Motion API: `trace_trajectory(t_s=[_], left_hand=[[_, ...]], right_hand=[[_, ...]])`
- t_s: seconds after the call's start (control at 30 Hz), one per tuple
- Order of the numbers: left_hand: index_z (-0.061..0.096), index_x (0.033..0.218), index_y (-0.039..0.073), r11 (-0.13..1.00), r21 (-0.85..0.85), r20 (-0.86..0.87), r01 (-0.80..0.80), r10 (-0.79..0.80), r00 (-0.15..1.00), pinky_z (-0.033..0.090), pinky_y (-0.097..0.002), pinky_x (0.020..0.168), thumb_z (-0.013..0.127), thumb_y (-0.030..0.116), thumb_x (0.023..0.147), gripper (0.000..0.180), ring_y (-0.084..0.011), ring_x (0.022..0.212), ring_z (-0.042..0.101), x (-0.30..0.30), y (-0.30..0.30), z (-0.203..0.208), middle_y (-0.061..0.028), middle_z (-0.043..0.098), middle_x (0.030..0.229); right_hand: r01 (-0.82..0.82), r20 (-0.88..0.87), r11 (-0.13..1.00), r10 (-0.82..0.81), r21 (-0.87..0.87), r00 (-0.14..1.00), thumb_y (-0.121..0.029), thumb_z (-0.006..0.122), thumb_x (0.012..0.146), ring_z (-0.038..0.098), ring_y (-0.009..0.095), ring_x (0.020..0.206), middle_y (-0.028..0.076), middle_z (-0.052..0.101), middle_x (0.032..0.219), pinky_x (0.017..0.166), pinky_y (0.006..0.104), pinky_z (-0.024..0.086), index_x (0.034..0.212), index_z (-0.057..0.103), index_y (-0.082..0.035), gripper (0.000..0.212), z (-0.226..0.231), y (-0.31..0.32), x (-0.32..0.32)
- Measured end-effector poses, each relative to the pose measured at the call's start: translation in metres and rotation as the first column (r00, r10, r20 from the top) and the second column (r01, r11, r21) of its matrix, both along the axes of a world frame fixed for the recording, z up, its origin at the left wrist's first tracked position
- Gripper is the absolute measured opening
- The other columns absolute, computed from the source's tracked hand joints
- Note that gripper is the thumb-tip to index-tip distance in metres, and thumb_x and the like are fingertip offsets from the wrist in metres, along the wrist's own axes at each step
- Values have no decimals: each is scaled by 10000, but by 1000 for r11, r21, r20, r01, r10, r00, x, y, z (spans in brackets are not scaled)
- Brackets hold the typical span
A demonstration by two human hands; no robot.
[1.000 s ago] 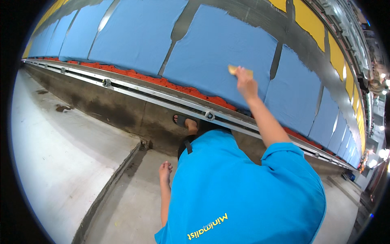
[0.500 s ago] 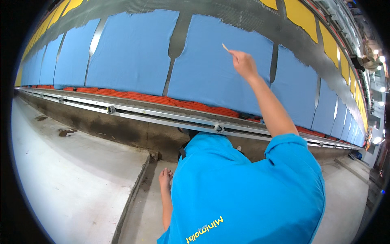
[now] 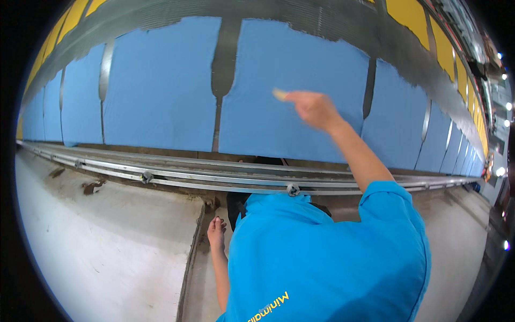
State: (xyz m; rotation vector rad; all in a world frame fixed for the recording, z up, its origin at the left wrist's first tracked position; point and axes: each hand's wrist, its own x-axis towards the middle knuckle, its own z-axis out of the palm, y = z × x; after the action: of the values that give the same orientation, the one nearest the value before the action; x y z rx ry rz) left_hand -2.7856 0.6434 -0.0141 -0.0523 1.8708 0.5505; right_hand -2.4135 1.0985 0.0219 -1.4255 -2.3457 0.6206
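My right hand (image 3: 315,110) is over a blue cloth panel (image 3: 257,70) laid flat on the long dark table. Its fingers are closed on a small, thin, pale yellow piece (image 3: 279,95), blurred by motion; its exact kind cannot be made out. The piece points left, at or just above the cloth; whether it touches is unclear. Beside my body, below the rails, my left hand (image 3: 216,233) hangs low with its fingers curled in, and nothing shows in it.
More blue panels (image 3: 161,80) run along the table, with yellow panels (image 3: 407,24) on its far side. Metal rails (image 3: 225,180) follow the near edge. A pale raised slab (image 3: 107,241) lies at the left, and lights (image 3: 501,172) shine at the far right.
My right hand has moved down and slightly left over the blue cloth, still gripping the yellow piece. The view has shifted, and the red-orange strip under the cloth edge no longer shows.
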Motion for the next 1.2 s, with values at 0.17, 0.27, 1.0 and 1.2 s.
trace_trajectory(t_s=[0.17, 0.27, 1.0, 1.2], left_hand=[[585, 1307, 5, 947, -131, 40, 292, -289, 956, 513, -368, 884, 590, 380, 1020, 473, -236, 1074, 650, -4, 2, 4, -113, 664, 1189], [586, 1304, 6, 948, -130, 49, 290, -286, 957, 510, -355, 880, 587, 383, 1019, 473, -216, 1050, 645, -33, -8, -10, -116, 663, 1194], [598, 1299, 17, 995, -66, -29, 69, -71, 997, 526, -356, 840, 590, 356, 1021, 438, -217, 994, 659, 2, -23, 11, -87, 674, 1128], [609, 1276, 1, 987, -138, -18, 80, -83, 996, 527, -356, 837, 603, 360, 1013, 445, -213, 994, 660, 5, -30, 14, -92, 672, 1130]], right_hand=[[472, 27, 860, -486, 193, 874, -56, 573, 904, 700, 302, 963, 102, 723, 1127, 781, 403, 578, 1170, 718, -149, 317, 11, 28, 87], [416, 107, 852, -469, 318, 877, -53, 574, 905, 701, 296, 953, 99, 725, 1119, 766, 400, 580, 1147, 722, -135, 295, -23, 22, 86], [440, -48, 897, -438, 38, 898, -77, 568, 895, 703, 322, 837, 90, 744, 948, 676, 428, 567, 1061, 737, -123, 242, 21, 100, 8], [377, -44, 869, -384, 322, 922, -147, 584, 944, 710, 317, 820, 121, 738, 986, 708, 384, 563, 1118, 733, -125, 230, -11, 149, 13]])
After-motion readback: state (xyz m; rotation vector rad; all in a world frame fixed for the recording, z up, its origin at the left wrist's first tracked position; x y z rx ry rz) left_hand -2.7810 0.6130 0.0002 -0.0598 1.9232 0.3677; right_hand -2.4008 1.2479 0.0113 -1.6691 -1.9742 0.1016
